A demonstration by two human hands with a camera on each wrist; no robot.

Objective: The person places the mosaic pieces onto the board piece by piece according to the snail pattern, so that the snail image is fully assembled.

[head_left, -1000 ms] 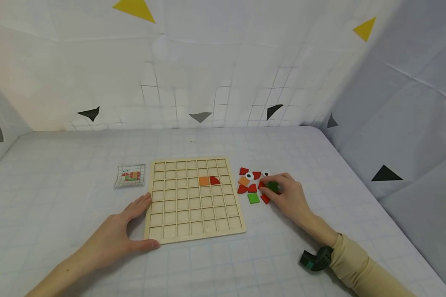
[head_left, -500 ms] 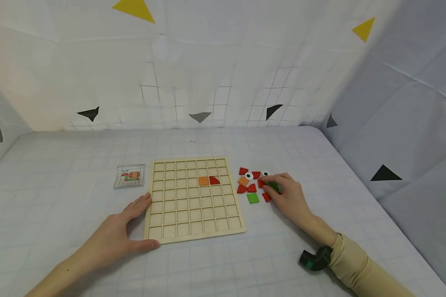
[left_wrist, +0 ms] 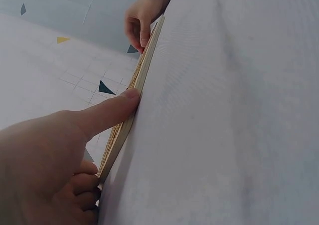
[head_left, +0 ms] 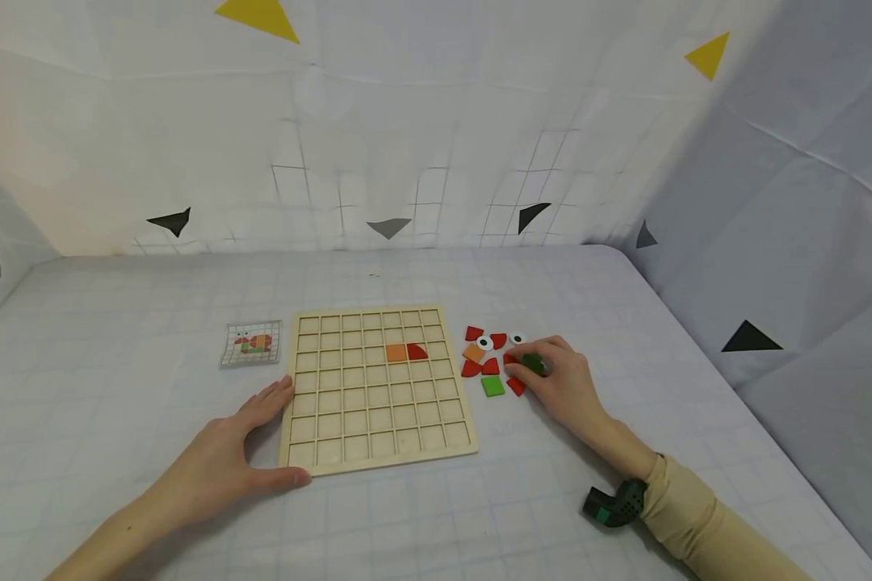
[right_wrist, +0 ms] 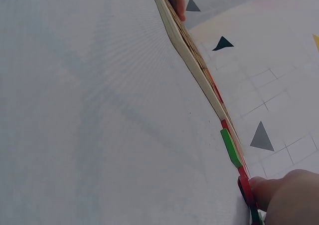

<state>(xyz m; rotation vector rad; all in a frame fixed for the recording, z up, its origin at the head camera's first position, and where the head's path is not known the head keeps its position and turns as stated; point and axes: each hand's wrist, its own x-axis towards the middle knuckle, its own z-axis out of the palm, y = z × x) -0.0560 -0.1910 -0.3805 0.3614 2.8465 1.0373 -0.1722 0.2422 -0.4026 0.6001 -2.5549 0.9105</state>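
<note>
My left hand (head_left: 225, 452) braces the near left corner of a pale wooden grid board (head_left: 320, 457), fingers along its left edge and thumb at its near edge. On the board, an orange square tile (head_left: 396, 353) sits beside a red quarter-circle tile (head_left: 417, 352). Right of the board my right hand (head_left: 563, 379) has thumb and forefinger around a red tile (head_left: 508, 361) in a loose pile; in the right wrist view the thumb (right_wrist: 264, 190) touches red. A dark green tile (head_left: 533, 363) lies partly hidden under the hand. The other fingertips are hidden.
Around the right hand lie a bright green square (head_left: 492, 386), an orange square (head_left: 473, 353), round eye tiles (head_left: 484, 343) and several red tiles (head_left: 471, 369). A picture card (head_left: 251, 344) with a coloured figure on a grid lies left of the board.
Near the right hand, the lower red tile shifts slightly to the right, then back. The right fingers stay at the pile. The left hand and board hold still; the head view drifts a little.
</note>
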